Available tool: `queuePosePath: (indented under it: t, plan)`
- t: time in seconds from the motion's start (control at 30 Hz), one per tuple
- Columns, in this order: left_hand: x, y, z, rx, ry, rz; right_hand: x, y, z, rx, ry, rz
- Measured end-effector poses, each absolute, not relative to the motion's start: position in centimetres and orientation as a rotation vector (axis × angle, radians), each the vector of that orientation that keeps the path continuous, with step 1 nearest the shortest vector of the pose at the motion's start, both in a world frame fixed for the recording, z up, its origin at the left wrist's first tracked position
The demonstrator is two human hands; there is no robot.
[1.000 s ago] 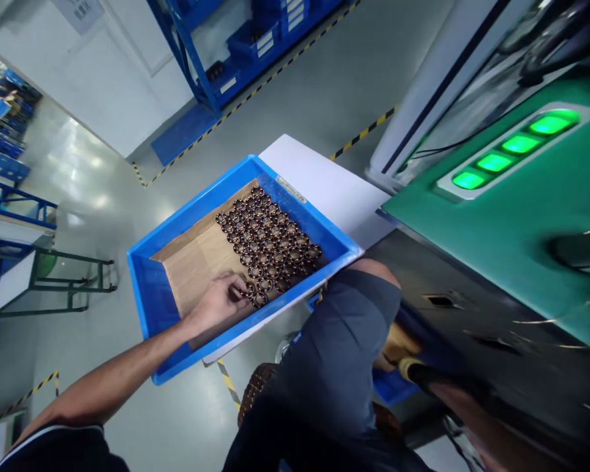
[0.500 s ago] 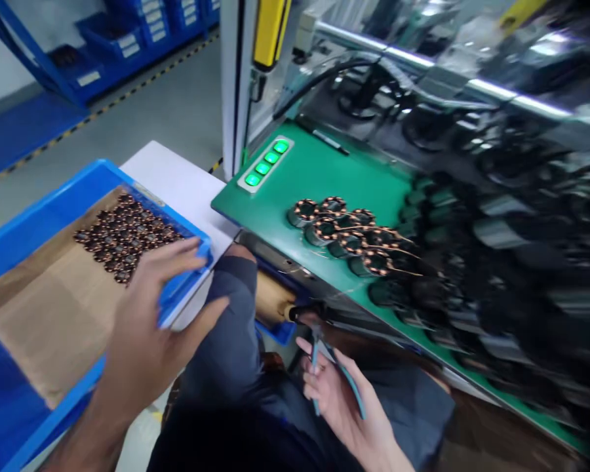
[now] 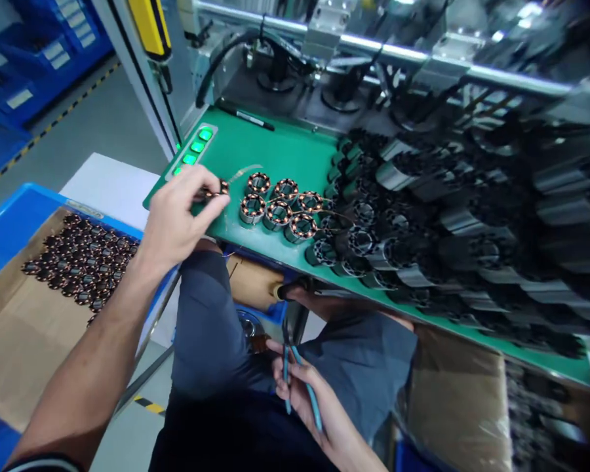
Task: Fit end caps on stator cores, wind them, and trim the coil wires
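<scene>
- Green counter [image 3: 285,147] fronts a machine on a factory floor. Its near edge runs diagonally from upper left down to lower right.
- The left hand [image 3: 177,216] reaches over the counter's left near corner with the arm stretched out. Its thumb and fingers pinch one copper-wound stator [image 3: 216,190] just above the surface.
- The right hand [image 3: 307,400] sits low over the lap, below the counter's near edge. Its fingers are curled round blue-handled cutters [image 3: 286,373], whose tip points up.
- Six standing stators [image 3: 278,214] with copper windings cluster just right of the held one. They stand in two rows of three, touching or nearly so, close to the near edge.
- Farther right, dark parts [image 3: 423,216] crowd the counter; they are too blurred to count.
- One black pen [image 3: 246,117] lies by the far edge.
- At least three lit green buttons [image 3: 196,147] line the left edge.
- Bare green shows between the buttons, the pen and the cluster, and that is the open room on the counter. The right half is packed from near edge to far edge.
- One blue bin [image 3: 24,203], lined with cardboard, stands left of the counter on a white table [image 3: 108,187]. Many more coils [image 3: 78,262] fill its far part, and the nearer cardboard lies bare.
</scene>
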State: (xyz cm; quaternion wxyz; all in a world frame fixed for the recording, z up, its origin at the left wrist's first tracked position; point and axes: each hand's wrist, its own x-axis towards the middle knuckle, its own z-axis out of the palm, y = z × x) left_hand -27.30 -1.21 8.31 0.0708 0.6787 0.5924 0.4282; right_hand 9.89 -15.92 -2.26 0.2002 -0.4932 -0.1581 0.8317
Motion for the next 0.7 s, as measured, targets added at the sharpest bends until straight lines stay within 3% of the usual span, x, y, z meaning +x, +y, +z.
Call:
queuePosePath:
  t: [0.1, 0.27, 0.47, 0.7]
  plan:
    - [-24.7, -5.2, 9.4, 2.076, 1.765, 1.457, 10.8, -15.9, -1.0, -1.423, -1.088, 2.051]
    - [-18.6, -11.4, 9.2, 2.096, 1.642, 1.212, 11.0, -14.3, 3.4, -1.25, -1.762, 1.508]
    - [-15.5, -12.9, 7.1, 2.048, 1.643, 1.236, 9.6, -12.3, 5.4, -1.084, -1.874, 1.461]
    - [-15.3, -13.0, 7.6, 2.065, 1.61, 1.151, 9.8, -12.4, 5.2, -1.046, -1.865, 1.447]
